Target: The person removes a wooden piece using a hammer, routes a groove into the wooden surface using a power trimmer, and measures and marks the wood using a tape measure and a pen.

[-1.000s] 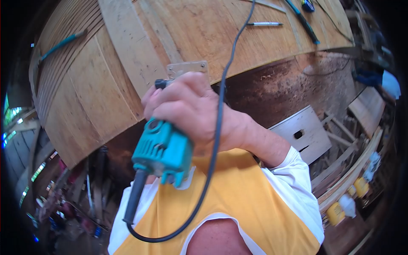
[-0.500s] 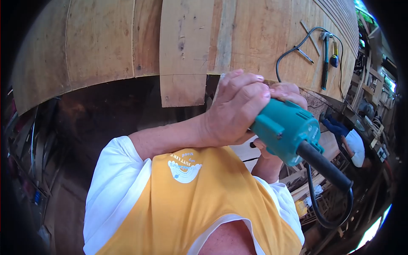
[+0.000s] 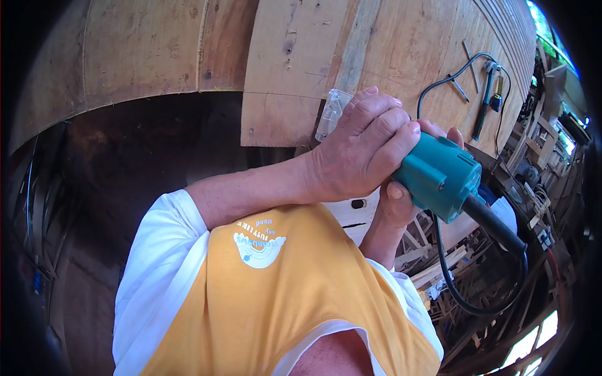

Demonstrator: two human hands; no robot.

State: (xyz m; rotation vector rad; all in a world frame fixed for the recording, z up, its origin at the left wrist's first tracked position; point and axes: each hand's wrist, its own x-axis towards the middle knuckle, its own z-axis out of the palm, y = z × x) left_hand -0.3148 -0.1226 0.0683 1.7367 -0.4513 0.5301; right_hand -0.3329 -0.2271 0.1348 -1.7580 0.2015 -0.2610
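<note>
A teal trim router point(image 3: 439, 172) with a clear plastic base point(image 3: 332, 114) is held at the edge of the wooden panel point(image 3: 401, 56). My left hand point(image 3: 367, 141) closes over its front, between the body and the base. From below and the right, my right hand point(image 3: 401, 203) grips the body, with fingertips showing on its far side. The cutting end is hidden behind my hands. Beside the base, a board point(image 3: 282, 119) with a pencil line across it overhangs the panel's edge.
A hammer point(image 3: 484, 103), a tape measure point(image 3: 496, 100) and a pen point(image 3: 459, 89) lie on the panel at right. The router's black cord point(image 3: 442, 263) loops below the tool; another cable stretch crosses the panel. Stacked timber point(image 3: 433, 269) fills the lower right.
The router and both hands have shifted slightly right in view, and more of the clear base shows. My view has moved a little, and the person in the background is now mostly hidden.
</note>
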